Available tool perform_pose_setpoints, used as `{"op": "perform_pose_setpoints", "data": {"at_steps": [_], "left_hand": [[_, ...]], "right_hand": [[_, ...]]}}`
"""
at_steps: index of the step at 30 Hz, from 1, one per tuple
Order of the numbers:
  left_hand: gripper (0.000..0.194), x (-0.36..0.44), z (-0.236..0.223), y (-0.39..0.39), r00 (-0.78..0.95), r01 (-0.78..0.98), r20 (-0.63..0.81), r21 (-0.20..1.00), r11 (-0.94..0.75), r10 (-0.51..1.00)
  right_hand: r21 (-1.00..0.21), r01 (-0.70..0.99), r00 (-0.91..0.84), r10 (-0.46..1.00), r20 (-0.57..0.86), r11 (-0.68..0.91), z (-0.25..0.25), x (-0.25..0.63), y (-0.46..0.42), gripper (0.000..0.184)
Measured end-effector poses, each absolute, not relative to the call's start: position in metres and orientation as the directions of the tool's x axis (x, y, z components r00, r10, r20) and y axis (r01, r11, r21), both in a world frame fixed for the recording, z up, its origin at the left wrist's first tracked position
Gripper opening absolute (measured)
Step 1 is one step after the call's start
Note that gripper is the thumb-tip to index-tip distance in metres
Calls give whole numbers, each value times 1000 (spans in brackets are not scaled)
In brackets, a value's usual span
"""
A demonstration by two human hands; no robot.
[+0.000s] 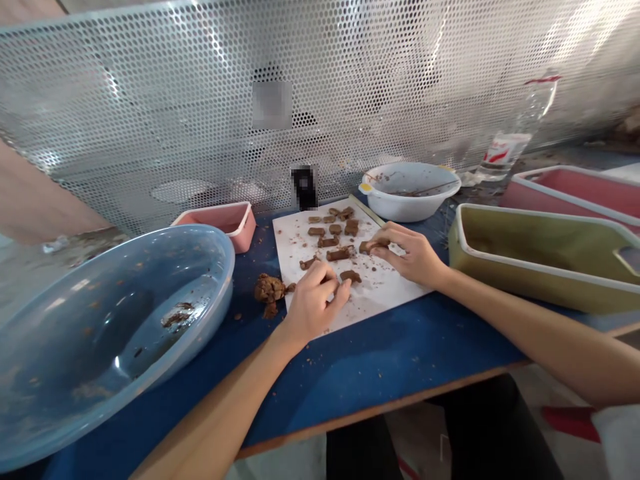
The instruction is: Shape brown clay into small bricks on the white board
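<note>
Small brown clay pieces [339,253], shaped like short bars, lie in rough rows on a white sheet [370,303] among crumbs. At the sheet's right side, the fingers of my right hand [410,257] close over one clay bar [367,247], which is partly covered by them. My left hand [314,300] rests low over the left part of the sheet with its fingers curled; whatever may be in them is hidden. Just beyond its thumb lies another clay piece [351,276]. A rough lump of brown clay [270,289] sits left of my left hand, beside the sheet.
A large blue basin [220,257] fills the left side. Behind it is a pink container [244,230]. A white bowl [407,210], a green bin [520,267], a red bin [550,180] and a plastic bottle [507,150] stand right. Perforated metal mesh [200,120] borders the blue table [360,373].
</note>
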State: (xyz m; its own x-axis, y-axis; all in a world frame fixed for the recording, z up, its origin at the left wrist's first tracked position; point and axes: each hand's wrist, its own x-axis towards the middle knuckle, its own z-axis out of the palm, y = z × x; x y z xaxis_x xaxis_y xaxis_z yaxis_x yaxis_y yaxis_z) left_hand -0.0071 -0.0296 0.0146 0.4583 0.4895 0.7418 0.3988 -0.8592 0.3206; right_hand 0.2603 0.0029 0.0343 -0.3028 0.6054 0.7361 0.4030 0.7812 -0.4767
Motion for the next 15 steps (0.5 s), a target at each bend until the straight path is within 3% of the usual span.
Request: {"op": "perform_pose_setpoints", "data": {"at_steps": [4, 10, 15], "left_hand": [[41, -8, 14, -28, 444, 448, 727, 326, -832, 524], [40, -8, 13, -27, 404, 506, 706, 357, -785, 582], [23, -8, 15, -27, 371, 671, 649, 307, -674, 664]], "right_hand": [[-483, 409, -315, 616, 721, 774, 34, 261, 4, 15], [-493, 459, -360, 662, 657, 739, 29, 265, 5, 50], [-437, 432, -359, 595, 719, 789, 28, 261, 7, 18]]}}
